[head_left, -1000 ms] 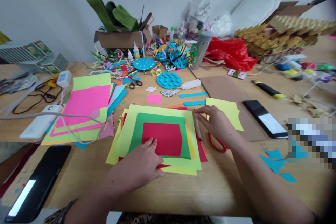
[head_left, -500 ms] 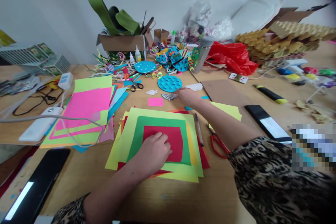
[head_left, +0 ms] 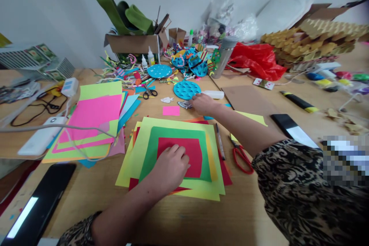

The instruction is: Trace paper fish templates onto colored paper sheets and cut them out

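My left hand (head_left: pixel 171 167) rests with curled fingers on a red paper square (head_left: pixel 191 157); whatever the fingers may hold is hidden. The red square lies on a green sheet (head_left: pixel 206 155), atop pale yellow sheets (head_left: pixel 137 146). My right hand (head_left: pixel 204 103) reaches forward, its closed fingertips at the right end of a grey patterned paper fish (head_left: pixel 183 104). Just left of that fish are a white paper fish (head_left: pixel 166 100) and a pink paper rectangle (head_left: pixel 171 110). A blue scalloped paper disc (head_left: pixel 186 90) lies behind my right fingers, beside a white bottle (head_left: pixel 215 94).
Red-handled scissors (head_left: pixel 243 160) and a pen (head_left: pixel 220 142) lie right of the sheets, black scissors (head_left: pixel 150 93) farther back. Coloured paper (head_left: pixel 96 111) is stacked at left under a cable. Phones (head_left: pixel 43 200), a flask (head_left: pixel 224 57) and a craft pile stand around.
My right hand has shifted slightly left, covering more of the grey fish's right end. My left hand stays on the red square. The view has moved a little.
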The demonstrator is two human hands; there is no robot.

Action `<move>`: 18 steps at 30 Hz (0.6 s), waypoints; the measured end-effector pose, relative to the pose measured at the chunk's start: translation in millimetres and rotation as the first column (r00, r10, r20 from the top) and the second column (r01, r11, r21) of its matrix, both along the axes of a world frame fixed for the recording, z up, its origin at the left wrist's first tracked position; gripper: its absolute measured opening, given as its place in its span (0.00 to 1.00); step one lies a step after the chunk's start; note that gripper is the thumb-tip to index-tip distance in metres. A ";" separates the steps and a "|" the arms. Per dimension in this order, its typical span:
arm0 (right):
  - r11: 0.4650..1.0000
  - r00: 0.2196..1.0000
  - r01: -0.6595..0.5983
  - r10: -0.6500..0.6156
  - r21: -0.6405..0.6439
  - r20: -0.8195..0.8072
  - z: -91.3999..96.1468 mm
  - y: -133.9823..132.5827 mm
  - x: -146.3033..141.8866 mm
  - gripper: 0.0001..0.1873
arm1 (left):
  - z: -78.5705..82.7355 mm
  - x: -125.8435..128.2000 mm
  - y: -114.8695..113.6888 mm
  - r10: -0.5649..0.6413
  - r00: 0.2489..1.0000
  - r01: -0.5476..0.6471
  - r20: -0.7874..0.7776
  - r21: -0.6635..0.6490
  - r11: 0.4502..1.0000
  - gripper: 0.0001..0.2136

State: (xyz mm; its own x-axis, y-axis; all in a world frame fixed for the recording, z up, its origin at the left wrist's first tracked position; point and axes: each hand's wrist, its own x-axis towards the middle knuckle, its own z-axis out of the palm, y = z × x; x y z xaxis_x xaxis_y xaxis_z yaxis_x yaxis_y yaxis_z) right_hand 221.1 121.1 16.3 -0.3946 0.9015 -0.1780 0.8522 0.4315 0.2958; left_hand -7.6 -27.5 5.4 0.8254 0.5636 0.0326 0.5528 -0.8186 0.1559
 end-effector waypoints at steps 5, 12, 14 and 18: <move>1.000 1.000 -0.020 0.021 -0.014 0.013 3.4 0.8 1.3 0.14 | -1.1 0.8 0.2 0.000 1.000 0.000 0.007 -0.010 1.000 0.09; 1.000 1.000 -0.024 0.024 -0.018 -0.010 4.5 -2.0 2.3 0.14 | -0.8 0.6 0.3 0.015 1.000 -0.015 0.021 -0.023 1.000 0.09; 1.000 1.000 -0.002 0.001 -0.017 -0.019 4.7 -2.6 2.5 0.13 | -1.0 0.6 0.2 0.014 1.000 -0.014 0.015 -0.022 1.000 0.09; 0.998 0.998 0.056 -0.057 -0.018 -0.035 6.2 -3.1 2.3 0.15 | -2.3 0.4 -0.1 0.022 1.000 -0.021 0.019 -0.021 1.000 0.08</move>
State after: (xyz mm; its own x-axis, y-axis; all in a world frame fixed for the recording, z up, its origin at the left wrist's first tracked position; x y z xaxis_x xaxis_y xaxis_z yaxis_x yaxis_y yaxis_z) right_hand 223.4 118.0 22.5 -0.3497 0.9193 -0.1805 0.8850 0.3873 0.2582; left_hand -7.2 -27.6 3.2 0.8123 0.5821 0.0362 0.5671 -0.8029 0.1836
